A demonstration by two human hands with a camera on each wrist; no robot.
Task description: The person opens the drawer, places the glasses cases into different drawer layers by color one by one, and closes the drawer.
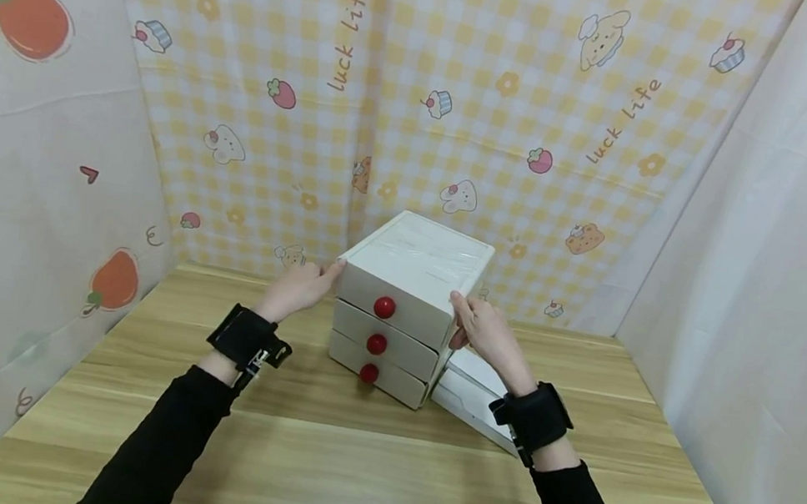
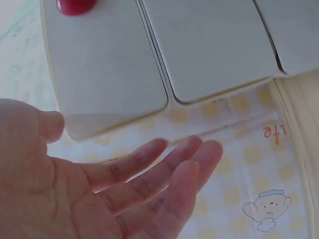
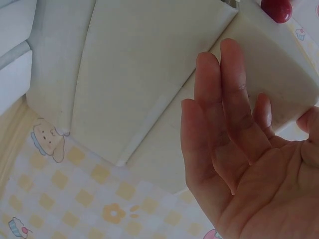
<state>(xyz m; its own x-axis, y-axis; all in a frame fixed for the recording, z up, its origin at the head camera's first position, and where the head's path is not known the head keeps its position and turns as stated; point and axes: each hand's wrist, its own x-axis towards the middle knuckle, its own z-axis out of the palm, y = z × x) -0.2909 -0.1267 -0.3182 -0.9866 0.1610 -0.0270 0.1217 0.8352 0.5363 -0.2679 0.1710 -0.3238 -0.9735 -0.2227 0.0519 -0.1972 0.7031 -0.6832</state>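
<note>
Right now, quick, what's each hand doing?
Left hand: open, at one top front corner of the drawer box.
Right hand: open, at the other.

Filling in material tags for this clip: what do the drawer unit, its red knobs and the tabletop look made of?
Drawer unit: probably moulded plastic, smooth off-white; rounded corners, even colour.
Red knobs: glossy, bright highlights; plastic or lacquered wood, can't tell which.
Tabletop: wood or wood-look laminate; pale grain streaks show, core not visible.

Wood-grain tabletop (image 1: 359,490), screened on 3 sides
Yellow-checked backdrop (image 1: 413,51) printed "luck life"; fruit-printed white left sheet (image 1: 23,146); whitish right sheet (image 1: 777,222).
</note>
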